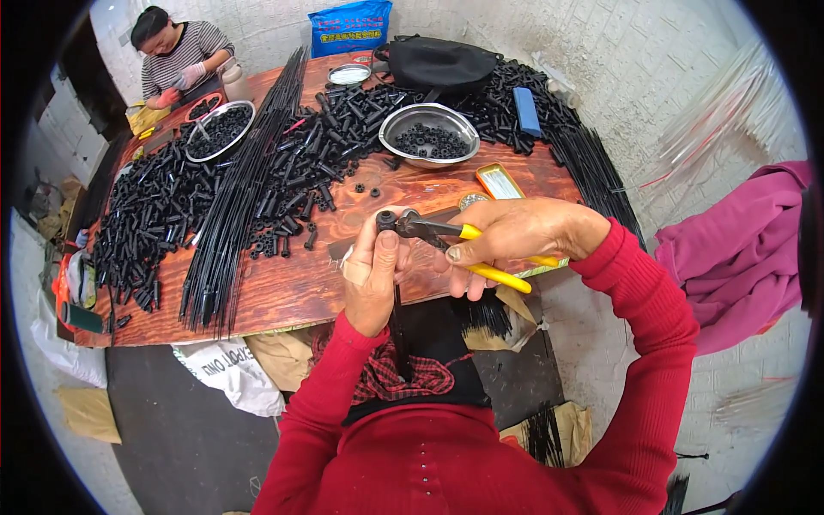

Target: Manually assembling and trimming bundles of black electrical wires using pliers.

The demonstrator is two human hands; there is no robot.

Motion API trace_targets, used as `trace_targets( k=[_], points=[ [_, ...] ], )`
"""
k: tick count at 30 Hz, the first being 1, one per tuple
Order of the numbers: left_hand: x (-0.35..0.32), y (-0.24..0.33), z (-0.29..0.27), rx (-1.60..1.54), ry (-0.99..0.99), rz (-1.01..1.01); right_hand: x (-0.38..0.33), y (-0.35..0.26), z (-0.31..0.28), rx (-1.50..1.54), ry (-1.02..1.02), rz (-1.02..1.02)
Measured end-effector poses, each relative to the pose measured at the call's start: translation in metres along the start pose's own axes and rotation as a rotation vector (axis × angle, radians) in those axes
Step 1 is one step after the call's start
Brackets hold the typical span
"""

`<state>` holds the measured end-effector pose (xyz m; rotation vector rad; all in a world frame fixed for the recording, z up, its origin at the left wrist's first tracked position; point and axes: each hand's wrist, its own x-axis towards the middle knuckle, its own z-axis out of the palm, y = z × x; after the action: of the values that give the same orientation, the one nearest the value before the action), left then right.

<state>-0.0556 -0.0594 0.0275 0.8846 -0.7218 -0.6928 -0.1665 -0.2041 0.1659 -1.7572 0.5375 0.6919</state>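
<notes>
A pair of pliers [493, 273] with yellow handles is gripped in my right hand [536, 230], fingers wrapped about the handles. Its dark jaws meet the rim of a round black plastic piece [386, 221]. My left hand [372, 270] pinches that piece between thumb and fingers, above the table's near edge. A thin dark rod [397, 330] hangs below my left hand; its join to the piece is hidden by the fingers. Beyond my hands stands a metal bowl [412, 159] of small black rings, with a few loose rings [360, 187] on the wood.
Heaps of black tubular parts [318, 163] and bundled long black rods [236, 202] cover much of the wooden table [283, 296]. A yellow tin [499, 180], blue block [526, 112] and black bag [442, 64] lie beyond. Another person [184, 60] works at the far left.
</notes>
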Motion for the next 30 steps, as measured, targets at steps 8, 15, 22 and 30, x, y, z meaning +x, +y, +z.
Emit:
trace_targets(
  k=[8,15,22,30],
  points=[
    [0.001,-0.002,0.007,0.184,0.084,0.094,0.005,-0.002,0.007,-0.226,0.085,0.071],
    [0.018,-0.013,0.003,0.278,0.222,0.125,0.047,0.012,0.032,-0.482,0.597,-0.150],
    [0.021,-0.013,-0.017,0.015,0.156,0.064,0.072,0.026,0.031,-0.677,0.790,-0.294],
    [0.012,-0.004,-0.028,-0.225,0.039,-0.037,0.041,-0.006,0.004,-0.539,0.307,-0.243]
  ],
)
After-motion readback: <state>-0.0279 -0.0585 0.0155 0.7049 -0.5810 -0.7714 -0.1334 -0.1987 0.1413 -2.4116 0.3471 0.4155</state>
